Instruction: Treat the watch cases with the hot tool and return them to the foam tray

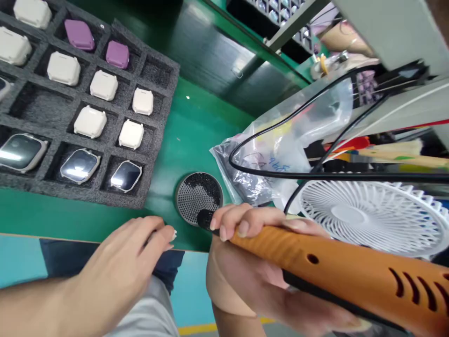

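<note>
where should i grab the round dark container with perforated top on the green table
Probably by its rim, coming from the picture's left with the left hand: the round dark container lies flat with its left edge bare, while the black tip of the orange tool overlaps its lower right edge.

Bare forearms [38, 304] show with light grey clothing [149, 313] and dark blue fabric [171, 267].

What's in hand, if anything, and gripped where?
Right hand: orange tool, gripped around the front of its body, just behind the black tip. Left hand: curled; can't tell whether it pinches anything small.
</note>
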Tool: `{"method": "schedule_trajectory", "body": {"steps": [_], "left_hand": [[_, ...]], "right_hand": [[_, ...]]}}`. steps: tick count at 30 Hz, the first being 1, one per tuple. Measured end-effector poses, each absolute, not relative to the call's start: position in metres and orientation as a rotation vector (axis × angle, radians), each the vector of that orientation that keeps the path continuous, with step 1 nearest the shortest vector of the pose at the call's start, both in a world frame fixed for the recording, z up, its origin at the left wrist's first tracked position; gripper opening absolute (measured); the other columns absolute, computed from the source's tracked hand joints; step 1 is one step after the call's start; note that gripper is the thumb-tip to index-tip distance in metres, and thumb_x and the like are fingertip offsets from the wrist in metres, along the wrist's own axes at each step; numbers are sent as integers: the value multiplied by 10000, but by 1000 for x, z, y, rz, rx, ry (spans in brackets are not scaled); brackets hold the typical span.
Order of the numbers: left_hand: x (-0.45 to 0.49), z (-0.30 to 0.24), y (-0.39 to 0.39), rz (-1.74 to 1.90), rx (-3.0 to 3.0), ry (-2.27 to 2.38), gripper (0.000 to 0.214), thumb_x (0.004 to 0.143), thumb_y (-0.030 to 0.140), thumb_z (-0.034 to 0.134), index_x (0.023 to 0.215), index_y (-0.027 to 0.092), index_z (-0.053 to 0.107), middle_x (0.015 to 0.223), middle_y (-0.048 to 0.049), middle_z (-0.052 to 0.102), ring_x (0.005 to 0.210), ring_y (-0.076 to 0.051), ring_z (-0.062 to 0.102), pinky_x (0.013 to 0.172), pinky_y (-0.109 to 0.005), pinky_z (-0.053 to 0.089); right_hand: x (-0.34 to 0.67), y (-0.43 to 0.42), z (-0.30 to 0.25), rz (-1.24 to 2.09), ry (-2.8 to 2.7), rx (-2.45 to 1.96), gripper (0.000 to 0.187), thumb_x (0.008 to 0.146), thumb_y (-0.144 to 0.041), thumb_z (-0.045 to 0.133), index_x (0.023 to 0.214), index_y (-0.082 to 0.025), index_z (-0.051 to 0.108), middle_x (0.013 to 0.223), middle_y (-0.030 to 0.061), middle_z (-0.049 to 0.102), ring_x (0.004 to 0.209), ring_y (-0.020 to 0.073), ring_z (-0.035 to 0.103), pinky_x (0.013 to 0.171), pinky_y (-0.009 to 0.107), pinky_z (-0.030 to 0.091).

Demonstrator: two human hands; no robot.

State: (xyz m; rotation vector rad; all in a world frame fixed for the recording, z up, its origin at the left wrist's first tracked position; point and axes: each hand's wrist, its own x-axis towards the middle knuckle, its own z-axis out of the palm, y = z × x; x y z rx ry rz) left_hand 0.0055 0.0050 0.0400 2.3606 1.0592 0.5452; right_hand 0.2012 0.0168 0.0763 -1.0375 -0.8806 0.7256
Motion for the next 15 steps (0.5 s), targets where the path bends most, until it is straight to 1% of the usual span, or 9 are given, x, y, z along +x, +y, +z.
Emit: {"method": "schedule_trajectory", "body": {"steps": [3,5,7,9,11,13,15], "left_hand": [[14,28,1,632,2367,1072,250,991,124,602,1231,158,666,1154,-90,703,994,-241,652,878,-430,554],[13,25,6,685,2367,1086,212,980,132,635,1190,127,667,1172,-118,698,1046,-268,632,907,-451,534],[11,25,8,705,2370,1072,205,977,164,659,1175,107,665,1212,-146,686,1089,-291,615,918,-462,522],[8,22,8,694,2381,1038,259,971,167,668,1223,109,662,1260,-158,672,1127,-308,604,925,-472,510],[5,18,7,677,2396,993,332,965,119,640,1297,123,653,1297,-157,662,1159,-317,592,934,-474,496],[3,14,7,673,2412,945,371,964,75,587,1322,136,658,1311,-153,661,1163,-320,583,926,-468,481],[3,11,9,683,2416,899,359,968,71,553,1294,143,684,1300,-145,672,1141,-313,584,904,-455,464]], "right_hand": [[198,19,75,698,-877,-1035,640,998,-730,220,1120,-276,654,791,-9,572,630,162,582,553,370,500],[197,19,73,702,-886,-1046,668,996,-741,194,1118,-275,656,783,-11,568,622,156,577,552,367,499],[199,19,73,701,-885,-1058,649,999,-740,207,1123,-282,650,790,-16,563,625,151,571,556,365,503],[203,17,75,712,-925,-1074,587,988,-746,291,1154,-301,636,807,-19,558,639,154,570,573,371,520],[210,14,78,774,-1031,-1150,516,935,-755,467,1190,-334,619,843,-12,567,695,180,596,613,399,550],[216,9,84,851,-1143,-1276,515,847,-733,649,1210,-370,607,888,2,585,785,225,632,658,441,574],[221,4,88,902,-1199,-1364,543,787,-705,740,1210,-393,605,933,15,602,874,270,654,690,481,589]]}}
